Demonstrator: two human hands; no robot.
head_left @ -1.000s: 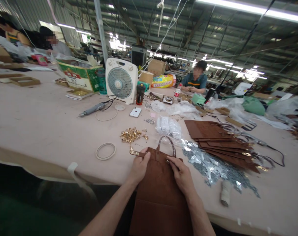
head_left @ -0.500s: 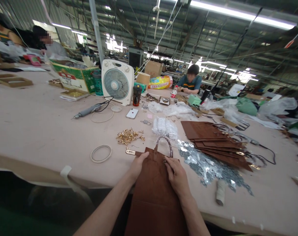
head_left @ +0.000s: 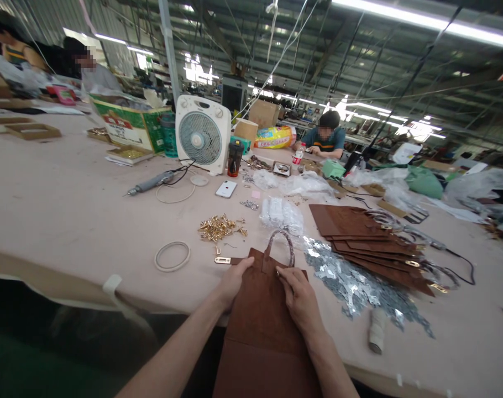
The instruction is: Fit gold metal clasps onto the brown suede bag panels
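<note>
A brown leather bag panel (head_left: pixel 260 326) with a rolled, mottled handle (head_left: pixel 282 235) runs from the table edge down toward me. My left hand (head_left: pixel 234 282) grips its left edge near the top, thumb lying on the leather. Beside those fingers, a strap ends in a gold metal plate (head_left: pixel 222 260) sticking out to the left. My right hand (head_left: pixel 299 293) is closed in a pinch at the base of the handle, on a small shiny metal piece (head_left: pixel 278 272) against the leather. What it is exactly is too small to tell.
Gold fasteners (head_left: pixel 218 228) lie in a pile beyond my left hand. To the right are flat silver metal pieces (head_left: pixel 359 287) and stacked brown panels (head_left: pixel 346 221). A tape ring (head_left: pixel 172 256), a grey electric screwdriver (head_left: pixel 150 183), a phone (head_left: pixel 226 189) and a fan (head_left: pixel 202 135) stand farther off. People sit across the table.
The view has shifted slightly, so the table things appear a little farther right. Both hands keep their places on the leather; the right fingertips have moved only slightly at the small metal piece.
</note>
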